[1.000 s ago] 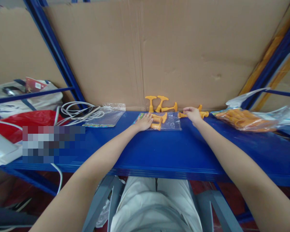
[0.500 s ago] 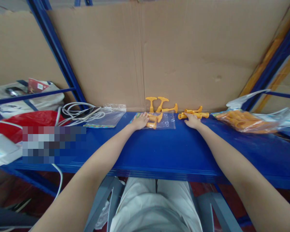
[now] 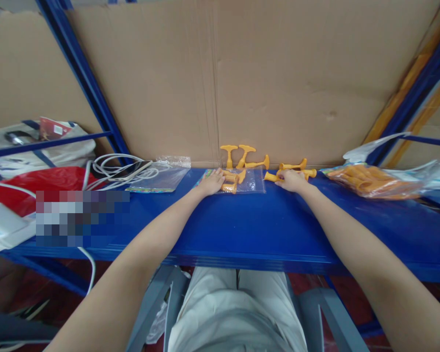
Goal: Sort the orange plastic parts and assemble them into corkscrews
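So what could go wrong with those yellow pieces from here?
Two T-shaped pieces seem propped against the cardboard, so a bump might topple them. The left hand rests at one end of the clear bag; if it slips, the bag pieces, on or in it (I can't tell which), could shift. The right hand is among loose pieces, so its fingers might knock one aside.

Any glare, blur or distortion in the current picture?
Head view: glints on the clear bag by the left hand; head view: blocky pixelation hides a patch on the left; head view: fine detail on the yellow handles looks soft; head view: the forearms look stretched toward the bottom corners.
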The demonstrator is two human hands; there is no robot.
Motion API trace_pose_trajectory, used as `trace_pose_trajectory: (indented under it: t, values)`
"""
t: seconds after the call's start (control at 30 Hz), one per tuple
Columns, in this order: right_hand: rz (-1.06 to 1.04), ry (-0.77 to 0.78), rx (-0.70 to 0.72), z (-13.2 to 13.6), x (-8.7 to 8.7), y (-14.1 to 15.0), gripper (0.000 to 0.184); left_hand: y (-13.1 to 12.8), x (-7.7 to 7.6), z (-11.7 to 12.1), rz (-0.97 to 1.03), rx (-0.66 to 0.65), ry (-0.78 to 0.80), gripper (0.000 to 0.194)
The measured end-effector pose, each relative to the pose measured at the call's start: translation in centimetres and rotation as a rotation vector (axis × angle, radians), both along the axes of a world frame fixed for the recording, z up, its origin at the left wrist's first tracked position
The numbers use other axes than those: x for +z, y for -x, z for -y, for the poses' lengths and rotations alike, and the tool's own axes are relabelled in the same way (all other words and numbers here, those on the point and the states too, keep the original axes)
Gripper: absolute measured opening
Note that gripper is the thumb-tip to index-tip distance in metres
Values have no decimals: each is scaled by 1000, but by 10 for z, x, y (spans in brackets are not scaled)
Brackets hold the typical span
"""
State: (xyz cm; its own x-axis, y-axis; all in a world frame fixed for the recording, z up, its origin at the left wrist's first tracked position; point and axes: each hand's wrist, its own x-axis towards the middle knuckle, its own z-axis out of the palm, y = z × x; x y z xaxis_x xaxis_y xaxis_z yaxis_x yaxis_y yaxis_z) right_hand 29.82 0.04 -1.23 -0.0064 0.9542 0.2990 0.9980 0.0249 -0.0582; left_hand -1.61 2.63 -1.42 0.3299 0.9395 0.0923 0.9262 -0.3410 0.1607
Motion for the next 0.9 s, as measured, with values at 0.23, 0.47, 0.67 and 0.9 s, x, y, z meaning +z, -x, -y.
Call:
trace_pose_trajectory:
  t: [0.23,0.47,0.67,0.9]
  values:
    - [146,108,-68,11,18,-1,18,0,0,2,30,17,-3,60]
    - [-106,-36,75,7,33,-9,12,0,-3,-1,114,61,-58,59]
    - [-335,-64,403,8,40,3,8,2,-5,-4,202,110,-92,58]
    - [-495,-71,465,15,45,1,9,0,-4,0,189,134,-87,58]
